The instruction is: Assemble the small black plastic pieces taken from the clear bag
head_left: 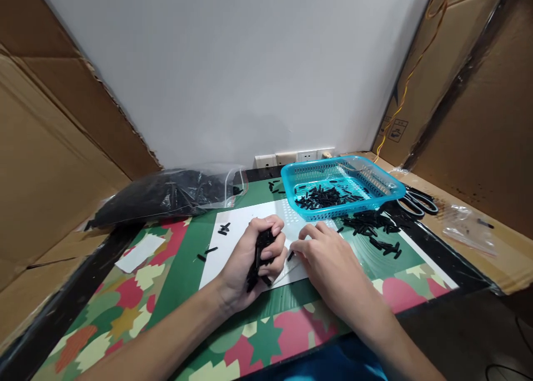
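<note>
My left hand [258, 259] is closed around a bunch of small black sticks [259, 261], which stick out between the fingers and the palm. Beside it, my right hand [327, 261] is pinched, with one small black stick [290, 255] at its fingertips over the white sheet [241, 220]. Part of that grip is hidden behind the fingers. A few more black sticks [224, 229] lie on the sheet to the left, and a loose pile of them [370, 224] lies right of my right hand.
A blue plastic basket [345, 210] with many black sticks stands at the back right. Scissors [417, 202] and a small clear bag [470, 231] lie beyond it. At the back left is a zip bag [166, 195] full of black material. A paper scrap [139, 253] lies left.
</note>
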A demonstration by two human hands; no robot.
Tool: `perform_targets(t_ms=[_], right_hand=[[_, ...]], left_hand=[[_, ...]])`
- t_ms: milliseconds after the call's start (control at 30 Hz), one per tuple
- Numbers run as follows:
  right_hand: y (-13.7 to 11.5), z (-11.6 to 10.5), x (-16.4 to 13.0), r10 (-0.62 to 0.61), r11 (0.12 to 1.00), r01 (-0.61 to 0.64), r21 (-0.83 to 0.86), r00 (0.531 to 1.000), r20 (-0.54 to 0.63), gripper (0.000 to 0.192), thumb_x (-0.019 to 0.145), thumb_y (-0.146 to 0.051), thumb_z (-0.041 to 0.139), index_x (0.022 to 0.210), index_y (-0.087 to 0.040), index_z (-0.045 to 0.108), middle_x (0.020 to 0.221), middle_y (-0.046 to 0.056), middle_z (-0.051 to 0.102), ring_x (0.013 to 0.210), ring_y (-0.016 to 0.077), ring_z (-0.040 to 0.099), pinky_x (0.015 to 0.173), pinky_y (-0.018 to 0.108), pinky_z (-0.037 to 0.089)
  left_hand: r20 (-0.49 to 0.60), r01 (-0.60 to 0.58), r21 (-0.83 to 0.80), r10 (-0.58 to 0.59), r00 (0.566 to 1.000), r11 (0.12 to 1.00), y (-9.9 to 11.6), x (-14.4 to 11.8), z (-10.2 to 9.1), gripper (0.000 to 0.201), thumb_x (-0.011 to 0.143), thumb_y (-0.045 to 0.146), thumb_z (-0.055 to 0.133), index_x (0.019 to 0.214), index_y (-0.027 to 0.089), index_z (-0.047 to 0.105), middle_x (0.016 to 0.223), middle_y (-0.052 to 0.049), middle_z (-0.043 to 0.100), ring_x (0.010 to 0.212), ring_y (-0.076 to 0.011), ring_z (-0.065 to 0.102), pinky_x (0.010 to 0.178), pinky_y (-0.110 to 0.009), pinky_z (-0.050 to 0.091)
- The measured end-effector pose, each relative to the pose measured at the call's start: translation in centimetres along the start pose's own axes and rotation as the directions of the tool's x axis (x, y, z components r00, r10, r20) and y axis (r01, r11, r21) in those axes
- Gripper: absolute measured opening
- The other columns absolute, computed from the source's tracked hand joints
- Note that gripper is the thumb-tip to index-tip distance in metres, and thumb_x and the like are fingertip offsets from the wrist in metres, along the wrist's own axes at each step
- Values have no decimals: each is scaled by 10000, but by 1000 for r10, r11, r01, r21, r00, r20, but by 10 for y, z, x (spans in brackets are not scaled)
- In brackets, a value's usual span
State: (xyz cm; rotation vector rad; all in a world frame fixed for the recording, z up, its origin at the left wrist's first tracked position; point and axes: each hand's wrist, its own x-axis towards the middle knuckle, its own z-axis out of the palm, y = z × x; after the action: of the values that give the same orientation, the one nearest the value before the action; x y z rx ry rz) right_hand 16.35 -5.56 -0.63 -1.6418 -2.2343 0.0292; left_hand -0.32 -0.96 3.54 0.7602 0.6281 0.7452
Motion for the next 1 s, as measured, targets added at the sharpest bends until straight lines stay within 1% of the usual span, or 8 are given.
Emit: perform_targets(t_ms=[133,233,367,433,533,600,833,1000], right_hand=[[-7,2,7,-47,996,49,-72,999,22,176,985,-176,672,830,-233,733,932,78,714,902,284,617,722,382,440],[-8,4,9,-70,995,71,-68,997,11,150,975,-145,657,854,-221,701,940,79,721,907,287,629,708,371,444],[-4,3,5,-16,999,17,28,1000,-17,212,981,-47,576,922,-207,702,958,81,756,912,267,675,735,341,461],[0,-2,0,73,977,-63,203,996,-45,228,1025,-73,539,966,-218,706,943,55,777,860,236,709,722,317,474],[6,-16,-9,164,793,-85,603,983,-77,177,1057,-173,571,973,-231,716,938,15,796,835,189,741,758,275,525],[9,-23,-13,177,663,-40,748,978,-105,149,1038,-218,623,947,-227,741,946,12,800,864,177,747,786,256,552],[16,-21,-16,303,415,22,910,939,-161,70,935,-292,785,949,-230,811,873,18,801,686,146,723,615,221,608],[17,-23,-19,343,393,70,917,914,-217,94,913,-261,814,1005,-246,801,889,14,806,718,148,747,624,210,647]], left_hand=[[-34,0,18,1,999,1000,-1,0,1,245,953,373,580,787,227,474,487,110,375,359,-57,192,320,-138,287],[-58,5,33,-3,998,999,-2,0,1,240,949,378,575,789,229,476,496,112,370,365,-60,197,324,-145,279],[-99,8,69,-1,995,998,-3,1,0,239,942,385,573,793,229,471,511,111,368,368,-58,211,336,-142,215],[-118,16,98,-5,993,995,-5,2,1,238,938,388,579,797,228,472,516,109,369,369,-55,223,342,-139,209],[-105,37,142,-22,994,989,-9,2,2,265,938,411,596,796,219,480,515,106,372,372,-45,248,355,-124,204],[-77,47,170,-34,996,984,-12,1,2,280,943,422,604,796,215,485,515,105,372,375,-40,261,363,-119,201],[30,88,162,-94,995,983,-18,-3,4,285,959,414,610,789,206,514,512,97,376,389,-32,234,367,-109,228],[80,96,148,-109,991,984,-19,-3,4,303,954,422,644,780,202,531,492,92,388,378,-32,245,358,-106,245]])
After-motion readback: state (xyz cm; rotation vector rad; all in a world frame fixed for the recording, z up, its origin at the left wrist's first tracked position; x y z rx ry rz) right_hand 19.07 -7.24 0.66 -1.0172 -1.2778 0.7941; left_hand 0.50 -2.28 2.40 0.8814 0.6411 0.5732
